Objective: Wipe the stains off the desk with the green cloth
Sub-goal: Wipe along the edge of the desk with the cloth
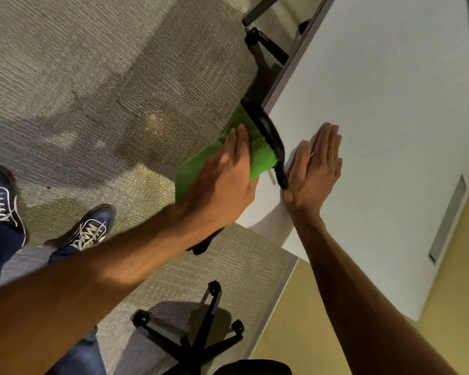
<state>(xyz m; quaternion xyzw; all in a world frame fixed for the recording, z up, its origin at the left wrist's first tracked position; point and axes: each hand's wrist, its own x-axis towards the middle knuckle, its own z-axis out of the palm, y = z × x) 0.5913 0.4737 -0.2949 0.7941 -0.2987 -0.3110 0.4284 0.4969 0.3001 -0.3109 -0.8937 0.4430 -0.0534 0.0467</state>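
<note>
The green cloth (pixel 260 154) hangs over a black curved chair armrest (pixel 266 128) just off the left edge of the white desk (pixel 390 104). My left hand (pixel 225 182), blurred, lies on top of the cloth with its fingers stretched out; its thumb is hidden. My right hand (pixel 314 169) rests flat on the desk near its corner, fingers straight and together, right beside the armrest. I cannot make out any stains on the desk surface.
A black wheeled chair base (pixel 198 339) stands on the carpet below my arms. My feet in dark blue shoes (pixel 90 231) are at the left. A grey cable slot (pixel 448 217) sits in the desk's right part. Dark desk legs (pixel 268 50) show above the armrest.
</note>
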